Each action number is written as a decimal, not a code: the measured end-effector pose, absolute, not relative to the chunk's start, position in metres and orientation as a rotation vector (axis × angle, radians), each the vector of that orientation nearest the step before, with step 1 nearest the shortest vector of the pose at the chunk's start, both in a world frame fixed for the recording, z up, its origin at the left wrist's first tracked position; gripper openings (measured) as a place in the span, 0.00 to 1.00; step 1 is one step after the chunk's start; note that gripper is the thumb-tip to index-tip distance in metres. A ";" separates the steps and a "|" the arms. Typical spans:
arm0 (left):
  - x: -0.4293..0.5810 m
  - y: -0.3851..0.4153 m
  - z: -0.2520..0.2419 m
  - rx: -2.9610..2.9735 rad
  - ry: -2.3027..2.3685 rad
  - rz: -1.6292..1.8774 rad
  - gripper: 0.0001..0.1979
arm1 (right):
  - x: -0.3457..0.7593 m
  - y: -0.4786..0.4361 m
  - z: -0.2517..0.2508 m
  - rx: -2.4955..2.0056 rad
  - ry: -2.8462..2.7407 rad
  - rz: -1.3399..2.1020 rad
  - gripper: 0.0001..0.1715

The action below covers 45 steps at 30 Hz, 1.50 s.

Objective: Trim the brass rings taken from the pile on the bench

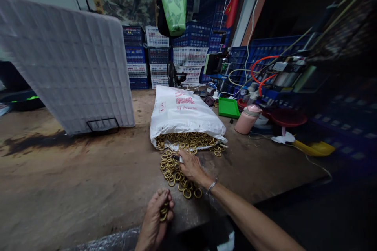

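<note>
Gold-coloured metal rings (171, 172) lie in a loose pile on the table, spilling from the mouth of a white woven sack (188, 113) with red print. More rings fill the sack's mouth. Over the pile, my right hand (191, 166) grips a small dark tool (176, 157); a white patch shows at its fingers, and the tool's kind is unclear. Closer to the table's front edge, my left hand (157, 210) is closed around several rings (164, 211), partly hidden by the fingers. A metal bracelet (211, 186) circles the right wrist.
A tall pale ribbed panel (88, 66) leans upright at left on a black wire stand (103, 124). To the right are a green tray (229, 108), a pink bottle (247, 119), a yellow scoop (315, 149) and a machine with hoses (285, 74). Stacked crates (190, 55) stand behind.
</note>
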<state>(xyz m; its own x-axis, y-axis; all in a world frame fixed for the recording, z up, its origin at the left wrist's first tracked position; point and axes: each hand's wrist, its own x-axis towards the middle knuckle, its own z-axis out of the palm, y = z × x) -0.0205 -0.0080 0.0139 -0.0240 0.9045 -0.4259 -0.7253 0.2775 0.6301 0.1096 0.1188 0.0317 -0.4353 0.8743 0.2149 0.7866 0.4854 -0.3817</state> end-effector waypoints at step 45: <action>-0.008 -0.007 0.010 0.669 1.217 1.297 0.18 | 0.112 0.039 0.035 -1.315 -2.511 0.688 0.14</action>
